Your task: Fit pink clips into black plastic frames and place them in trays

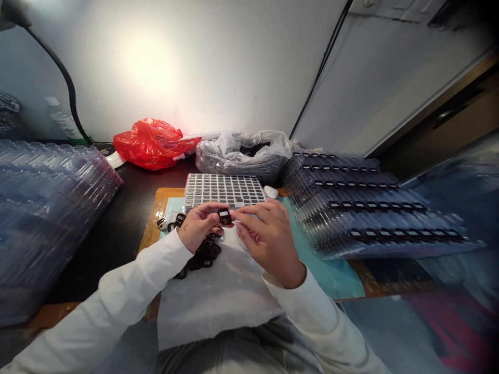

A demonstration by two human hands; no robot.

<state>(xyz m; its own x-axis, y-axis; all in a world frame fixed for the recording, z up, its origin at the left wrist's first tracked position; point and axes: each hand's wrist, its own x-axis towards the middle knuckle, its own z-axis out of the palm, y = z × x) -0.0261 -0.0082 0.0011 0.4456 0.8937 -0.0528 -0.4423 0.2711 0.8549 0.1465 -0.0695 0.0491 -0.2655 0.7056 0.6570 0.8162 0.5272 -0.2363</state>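
Between the thumb and fingers of my left hand (200, 224) is a small black part (224, 216) with a pale rectangle on its face. The fingertips of my right hand (268, 236) are pinched at the right side of this part; whether they grip it or something tiny is too small to tell. A pile of similar black parts (205, 254) lies under and beside my left hand on a white sheet (218, 306). Behind my hands stands a white tray (226, 189) with rows of small dark rectangles. A round red-and-white patterned item (253, 235) shows partly beneath my right hand.
Stacked clear plastic trays (50, 208) stand at the left. More stacked trays (351, 202) on the right hold rows of black parts. A red bag (150, 145) and a clear bag (241, 158) sit by the wall. A lamp's bent neck (64, 72) rises at the left.
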